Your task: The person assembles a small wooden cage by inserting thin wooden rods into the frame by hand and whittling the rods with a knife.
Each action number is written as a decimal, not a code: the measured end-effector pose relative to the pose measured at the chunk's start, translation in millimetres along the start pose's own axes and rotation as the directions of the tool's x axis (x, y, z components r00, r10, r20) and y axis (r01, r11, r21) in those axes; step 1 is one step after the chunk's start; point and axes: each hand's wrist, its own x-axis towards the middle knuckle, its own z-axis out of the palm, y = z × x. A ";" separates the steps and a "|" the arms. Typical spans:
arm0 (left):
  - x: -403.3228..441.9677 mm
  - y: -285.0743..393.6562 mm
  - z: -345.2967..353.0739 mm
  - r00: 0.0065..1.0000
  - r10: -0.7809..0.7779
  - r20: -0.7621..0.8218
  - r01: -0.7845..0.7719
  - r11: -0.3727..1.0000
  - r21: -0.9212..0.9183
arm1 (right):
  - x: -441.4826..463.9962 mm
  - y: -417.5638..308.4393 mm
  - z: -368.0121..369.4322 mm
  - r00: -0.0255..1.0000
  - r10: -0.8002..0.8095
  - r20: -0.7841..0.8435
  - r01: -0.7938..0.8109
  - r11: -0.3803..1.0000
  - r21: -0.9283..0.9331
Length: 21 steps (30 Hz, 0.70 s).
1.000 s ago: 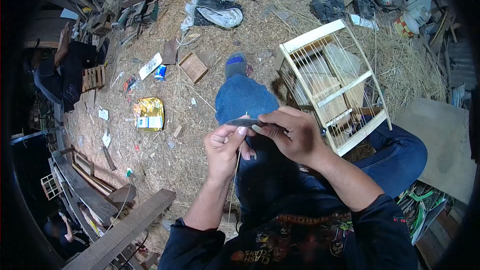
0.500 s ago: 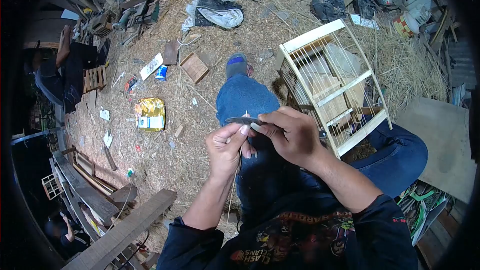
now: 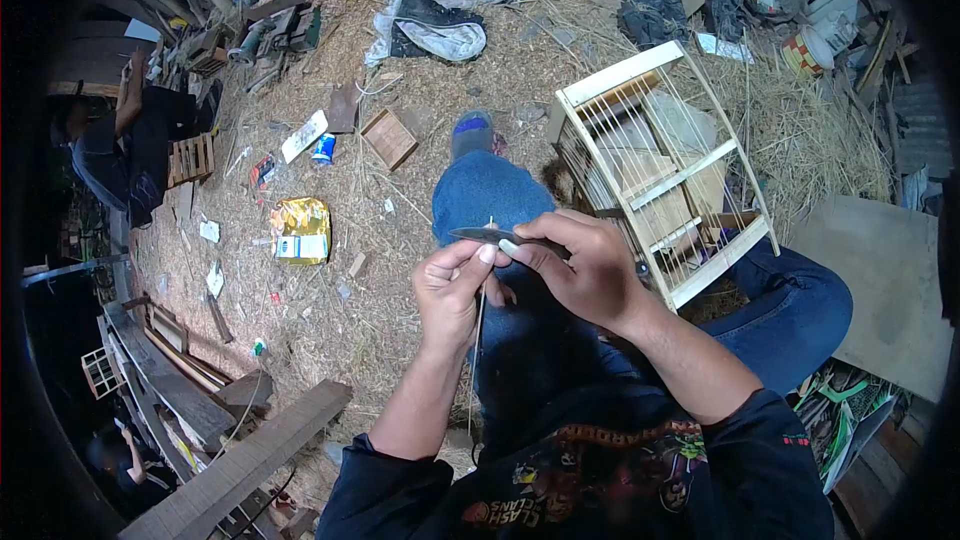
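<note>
My left hand (image 3: 447, 292) pinches a thin stick (image 3: 479, 328) between thumb and fingers, above my bent knee. The stick's tip pokes up just past the blade, and its lower part hangs toward my lap. In my right hand (image 3: 588, 270) is a knife (image 3: 474, 235), its dark pointed blade aimed left and lying across the stick near the tip. My right thumb presses close to the blade, and its handle is hidden in my palm. By my right forearm, a pale wooden cage (image 3: 684, 176) with thin bars leans tilted over my other leg.
Shavings and straw cover the ground. A small wooden box (image 3: 388, 138), a gold packet (image 3: 301, 230) and a blue can (image 3: 323, 148) lie left of my knee. A plank (image 3: 245, 460) juts in at lower left. Another person (image 3: 125, 155) sits at far left; a flat board (image 3: 880, 280) lies right.
Both hands keep nearly the same place and grip, with the knife still against the stick. My right fingers have shifted very slightly. The cage appears a few pixels further left.
</note>
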 end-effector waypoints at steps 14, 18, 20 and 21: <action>1.4 5.0 -0.5 1.000 -0.009 0.005 0.009 1.000 -0.005 | 0.7 -1.4 0.5 1.000 -0.026 0.004 0.026 1.000 -0.010; 2.6 1.5 -8.1 1.000 -0.003 0.030 0.002 0.999 0.037 | 0.5 1.8 2.7 0.999 -0.051 -0.012 0.051 0.999 -0.009; 2.7 1.2 -6.5 1.000 -0.002 0.027 0.002 1.000 0.026 | -0.3 3.2 4.3 0.999 -0.037 -0.016 0.037 0.999 -0.022; 2.6 1.0 -5.6 1.000 -0.002 0.024 0.002 1.000 0.014 | -0.9 3.7 5.4 0.999 -0.037 -0.016 0.037 0.999 -0.021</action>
